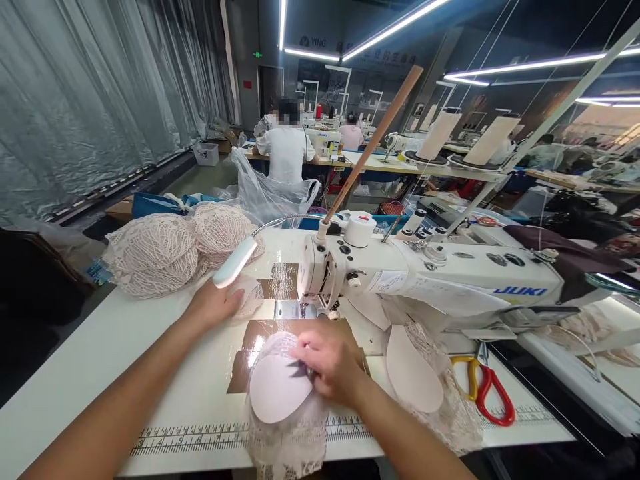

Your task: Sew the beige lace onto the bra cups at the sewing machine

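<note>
My right hand (327, 363) is closed in a pinch on a small dark tool, pressed onto a white padded cup (277, 387) that lies on pale lace fabric (287, 437) at the table's front edge. My left hand (215, 303) reaches toward the needle area and rests on another lace piece (249, 297), fingers curled over it. The white Juki sewing machine (425, 270) stands just behind both hands. A second white cup on lace (413, 367) lies right of my right hand.
A pile of lace cups (165, 250) sits at the table's back left. Red and yellow scissors (487, 387) lie at the right. A lamp head (235, 261) hangs over my left hand. A ruler strip (200, 437) runs along the table front. Other people sit sewing at tables further back.
</note>
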{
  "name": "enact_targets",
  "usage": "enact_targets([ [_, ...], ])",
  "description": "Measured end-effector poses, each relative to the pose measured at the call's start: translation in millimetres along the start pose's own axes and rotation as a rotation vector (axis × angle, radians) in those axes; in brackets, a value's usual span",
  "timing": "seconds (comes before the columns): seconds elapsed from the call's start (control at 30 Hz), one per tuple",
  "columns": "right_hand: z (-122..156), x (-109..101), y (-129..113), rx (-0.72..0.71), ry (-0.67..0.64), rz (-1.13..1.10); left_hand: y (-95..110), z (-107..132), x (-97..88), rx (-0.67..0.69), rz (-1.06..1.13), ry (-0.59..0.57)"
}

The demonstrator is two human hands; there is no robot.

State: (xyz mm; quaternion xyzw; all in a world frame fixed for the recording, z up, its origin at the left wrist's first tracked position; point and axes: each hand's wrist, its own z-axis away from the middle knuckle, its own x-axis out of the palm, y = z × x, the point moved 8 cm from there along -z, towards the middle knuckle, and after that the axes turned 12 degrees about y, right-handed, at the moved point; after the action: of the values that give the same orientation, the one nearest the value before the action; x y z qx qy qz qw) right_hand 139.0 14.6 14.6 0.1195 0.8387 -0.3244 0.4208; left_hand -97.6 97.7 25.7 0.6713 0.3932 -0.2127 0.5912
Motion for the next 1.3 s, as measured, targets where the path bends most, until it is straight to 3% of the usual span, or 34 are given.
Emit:
enact_targets([
  [0.07, 3.6, 10.1, -11.9, -0.110, -0.145, 0.024, -11.9, -10.2, 6.8, -0.055, 0.022, -0.027],
  [0.13, 6.1, 14.7, -13.0, -0.125, -0.253, 0.061, -16.5, -8.4, 16.4, -0.116, 0.080, -0.102],
  [0.27, 7.7, 1.0, 7.7, 0.020, -0.317, 0.174, -5.8, 18.4, 34.9, -0.227, 0.301, -0.312],
  [0.37, 11.4, -15.5, 23.2, 0.143, -0.336, 0.192, 9.7, 38.7, 41.0, -0.266, 0.456, -0.407],
  [0.43, 11.4, -25.8, 27.7, 0.224, -0.288, 0.104, 19.6, 48.8, 45.1, -0.297, 0.580, -0.463],
  [0.6, -0.9, -35.5, 28.8, 0.449, 0.010, -0.400, 38.1, 62.8, 59.8, -0.380, 0.836, -0.540],
  [0.7, -10.9, -18.7, 26.4, 0.512, 0.046, -0.521, 44.8, 65.9, 65.1, -0.350, 0.862, -0.541],
  [0.8, -16.8, -3.0, 30.6, 0.590, 0.082, -0.448, 42.4, 66.5, 62.7, -0.310, 0.801, -0.538],
  [0.9, -18.2, 7.9, 31.1, 0.604, 0.101, -0.463, 41.6, 62.3, 50.9, -0.119, 0.643, -0.519],
  [1.0, -16.8, 18.4, 24.7, 0.560, 0.041, -0.581, 46.7, 56.7, 39.8, 0.101, 0.485, -0.416],
  [1.1, -16.1, 21.5, 19.4, 0.525, 0.025, -0.644, 58.0, 58.2, 44.5, 0.245, 0.399, -0.359],
  [1.2, -16.6, 18.2, 19.5, 0.535, 0.079, -0.667, 67.1, 70.0, 66.6, 0.269, 0.427, -0.520],
  [1.3, -15.5, 15.0, 22.6, 0.547, 0.107, -0.664, 65.5, 78.8, 81.3, 0.163, 0.537, -0.675],
])
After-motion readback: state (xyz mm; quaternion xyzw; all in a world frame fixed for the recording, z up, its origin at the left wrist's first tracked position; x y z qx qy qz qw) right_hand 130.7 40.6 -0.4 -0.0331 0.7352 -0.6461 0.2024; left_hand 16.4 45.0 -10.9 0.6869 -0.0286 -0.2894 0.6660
